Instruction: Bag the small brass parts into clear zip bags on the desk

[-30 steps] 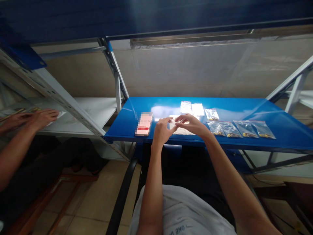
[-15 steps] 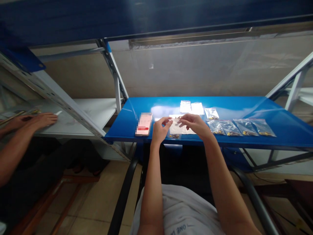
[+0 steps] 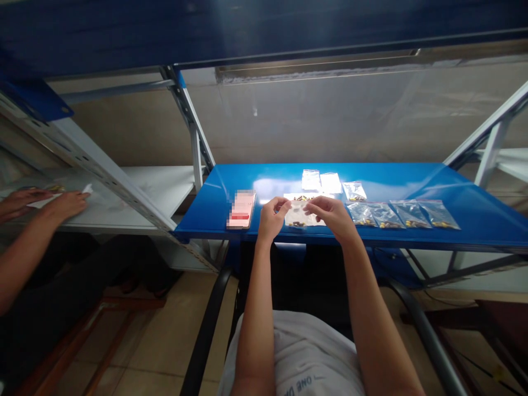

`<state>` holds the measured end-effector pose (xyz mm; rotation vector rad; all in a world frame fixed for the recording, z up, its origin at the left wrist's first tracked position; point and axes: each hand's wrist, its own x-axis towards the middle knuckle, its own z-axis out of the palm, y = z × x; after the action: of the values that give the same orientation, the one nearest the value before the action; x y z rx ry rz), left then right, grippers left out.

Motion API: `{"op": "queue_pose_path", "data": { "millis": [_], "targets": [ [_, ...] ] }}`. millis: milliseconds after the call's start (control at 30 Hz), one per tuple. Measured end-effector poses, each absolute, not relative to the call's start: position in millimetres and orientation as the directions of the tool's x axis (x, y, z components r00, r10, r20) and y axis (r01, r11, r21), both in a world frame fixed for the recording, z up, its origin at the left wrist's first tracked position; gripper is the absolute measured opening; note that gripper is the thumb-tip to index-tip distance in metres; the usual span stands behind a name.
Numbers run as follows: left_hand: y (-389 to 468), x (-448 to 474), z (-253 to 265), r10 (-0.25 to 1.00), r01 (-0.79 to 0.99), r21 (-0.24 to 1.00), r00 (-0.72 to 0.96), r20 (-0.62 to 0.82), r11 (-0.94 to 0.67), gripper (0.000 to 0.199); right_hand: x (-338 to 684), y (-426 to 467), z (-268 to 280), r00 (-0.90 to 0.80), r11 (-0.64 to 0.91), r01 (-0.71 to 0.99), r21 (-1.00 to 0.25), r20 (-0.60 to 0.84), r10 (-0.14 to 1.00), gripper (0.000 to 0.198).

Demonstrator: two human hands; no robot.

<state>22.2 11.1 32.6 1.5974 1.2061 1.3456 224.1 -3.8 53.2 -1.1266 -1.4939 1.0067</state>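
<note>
1. Our left hand [image 3: 271, 219] and right hand [image 3: 332, 215] each pinch a top corner of a small clear zip bag [image 3: 297, 216], held upright just above the near edge of the blue shelf [image 3: 214, 203], seemingly so the dark and yellow bits settle at its bottom.
2. To the right, four filled bags [image 3: 402, 214] lie side by side in a row, likely set apart as done.
3. Behind, two white packets [image 3: 320, 181] and another filled bag [image 3: 355, 191] lie flat.
4. A pink card [image 3: 241, 209] rests left of our hands; its print is blurred, unreadable.
5. A co-worker's hands [image 3: 45, 201] press on paper on the white shelf [image 3: 165, 184].
</note>
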Motion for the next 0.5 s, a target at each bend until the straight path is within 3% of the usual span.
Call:
{"op": "queue_pose_path", "data": {
  "millis": [267,500],
  "targets": [
    [11,27,32,0.950,0.214,0.930,-0.022,0.312,-0.300,0.017,225,-2,49,-0.031,0.328,0.141,-0.934,0.327,0.944,0.031],
    [12,33,33,0.947,0.175,0.937,-0.059,0.316,-0.302,0.016,220,-7,54,-0.062,0.281,0.113,-0.953,0.276,0.959,0.037]
  ]
}}
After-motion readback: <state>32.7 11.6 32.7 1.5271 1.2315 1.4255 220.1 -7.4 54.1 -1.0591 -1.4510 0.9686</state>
